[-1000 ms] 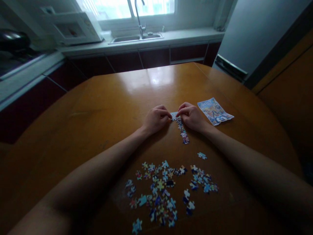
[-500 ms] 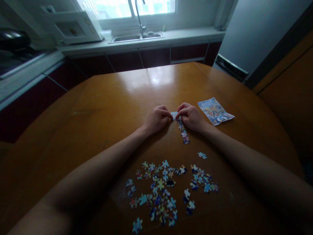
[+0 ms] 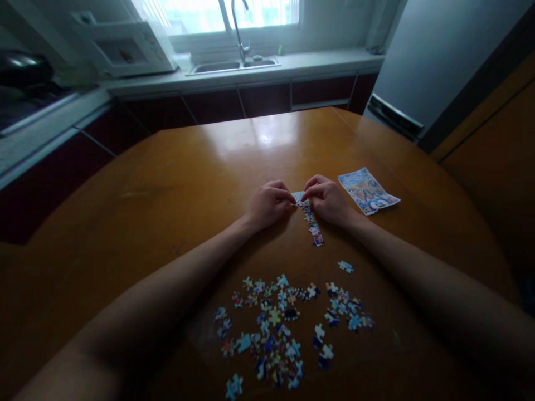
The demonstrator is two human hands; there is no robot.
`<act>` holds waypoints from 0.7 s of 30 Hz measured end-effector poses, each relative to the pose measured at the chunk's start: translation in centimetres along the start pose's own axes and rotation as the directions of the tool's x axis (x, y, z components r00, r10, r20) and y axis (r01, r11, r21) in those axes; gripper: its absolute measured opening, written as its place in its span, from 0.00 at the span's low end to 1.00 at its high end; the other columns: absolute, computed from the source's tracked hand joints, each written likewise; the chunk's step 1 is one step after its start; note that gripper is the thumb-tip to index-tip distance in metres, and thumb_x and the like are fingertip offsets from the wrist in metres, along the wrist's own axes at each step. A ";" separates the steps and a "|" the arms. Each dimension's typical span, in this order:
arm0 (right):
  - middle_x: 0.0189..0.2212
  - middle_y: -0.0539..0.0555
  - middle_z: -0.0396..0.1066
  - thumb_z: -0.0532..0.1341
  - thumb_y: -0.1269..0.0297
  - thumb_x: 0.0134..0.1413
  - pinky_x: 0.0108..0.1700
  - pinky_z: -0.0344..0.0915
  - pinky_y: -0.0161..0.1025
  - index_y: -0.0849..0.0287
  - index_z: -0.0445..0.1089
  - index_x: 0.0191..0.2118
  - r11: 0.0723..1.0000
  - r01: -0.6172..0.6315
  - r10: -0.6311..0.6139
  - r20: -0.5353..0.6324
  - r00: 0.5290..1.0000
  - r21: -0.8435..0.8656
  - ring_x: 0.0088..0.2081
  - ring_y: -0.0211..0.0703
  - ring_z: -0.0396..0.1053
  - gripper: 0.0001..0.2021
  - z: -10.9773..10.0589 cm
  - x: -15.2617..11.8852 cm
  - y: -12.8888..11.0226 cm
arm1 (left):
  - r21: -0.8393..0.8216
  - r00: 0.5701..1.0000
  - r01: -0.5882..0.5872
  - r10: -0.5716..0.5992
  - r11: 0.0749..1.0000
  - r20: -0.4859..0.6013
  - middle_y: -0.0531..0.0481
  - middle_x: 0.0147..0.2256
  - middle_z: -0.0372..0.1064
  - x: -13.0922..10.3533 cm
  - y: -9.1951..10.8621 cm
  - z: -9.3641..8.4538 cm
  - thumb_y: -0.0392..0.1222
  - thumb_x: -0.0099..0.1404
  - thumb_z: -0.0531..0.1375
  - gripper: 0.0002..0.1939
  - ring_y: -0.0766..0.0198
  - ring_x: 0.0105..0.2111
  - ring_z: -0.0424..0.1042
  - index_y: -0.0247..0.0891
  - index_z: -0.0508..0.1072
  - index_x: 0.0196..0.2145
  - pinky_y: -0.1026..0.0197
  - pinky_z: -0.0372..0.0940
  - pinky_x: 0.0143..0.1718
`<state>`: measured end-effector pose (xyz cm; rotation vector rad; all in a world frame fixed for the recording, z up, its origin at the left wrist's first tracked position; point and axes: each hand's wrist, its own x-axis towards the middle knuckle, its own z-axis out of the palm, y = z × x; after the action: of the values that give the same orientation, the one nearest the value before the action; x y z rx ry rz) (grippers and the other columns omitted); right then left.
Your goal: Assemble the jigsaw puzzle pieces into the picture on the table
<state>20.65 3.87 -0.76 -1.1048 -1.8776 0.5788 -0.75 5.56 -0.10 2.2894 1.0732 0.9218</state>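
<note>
A partly joined jigsaw puzzle point(image 3: 315, 228) lies on the table as a narrow strip with a wider, pale far end. At that far end, my left hand point(image 3: 270, 205) is closed, its fingertips on the left edge of the joined pieces. Just across from it, my right hand point(image 3: 329, 201) is also closed, its thumb and forefinger pressed on the right side of the pale part. The fingers partly cover the pieces there. Nearer to me lies a scattered heap of loose jigsaw pieces point(image 3: 275, 316). One light blue piece point(image 3: 345, 266) rests apart, below the strip.
A creased printed picture sheet point(image 3: 368, 190) lies right of my right hand on the wooden table point(image 3: 200, 167). Smaller loose pieces point(image 3: 345, 306) form a group to the right of the heap. Beyond the table are a sink point(image 3: 217, 67), a microwave point(image 3: 129, 53) and a fridge point(image 3: 451, 61).
The hands stay at the puzzle's far end. My right fingertips have shifted very slightly, showing a little more of the pale pieces between the hands.
</note>
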 end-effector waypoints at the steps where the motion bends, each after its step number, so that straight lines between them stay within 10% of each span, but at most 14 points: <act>1: 0.36 0.55 0.72 0.57 0.80 0.52 0.42 0.68 0.44 0.54 0.80 0.26 1.000 0.004 -0.004 0.016 1.000 -0.006 0.39 0.44 0.71 0.17 0.0 0.0 0.0 | 0.003 1.000 -0.007 0.007 1.000 0.011 0.49 0.32 0.73 0.0 0.0 0.0 0.28 0.60 0.60 0.14 0.65 0.33 0.69 0.42 0.84 0.31 0.61 0.64 0.35; 21: 0.37 0.55 0.72 0.57 0.78 0.53 0.44 0.69 0.45 0.53 0.80 0.26 0.998 -0.027 0.029 0.041 0.999 -0.049 0.40 0.46 0.71 0.17 0.0 -0.1 0.0 | 0.031 1.000 -0.015 0.015 0.999 0.020 0.48 0.33 0.74 -0.1 -0.1 0.0 0.29 0.61 0.59 0.15 0.63 0.35 0.70 0.43 0.85 0.32 0.60 0.65 0.37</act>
<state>20.64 3.79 -0.78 -1.1605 -1.9241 0.5792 -0.80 5.54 -0.17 2.3303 1.0712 0.8924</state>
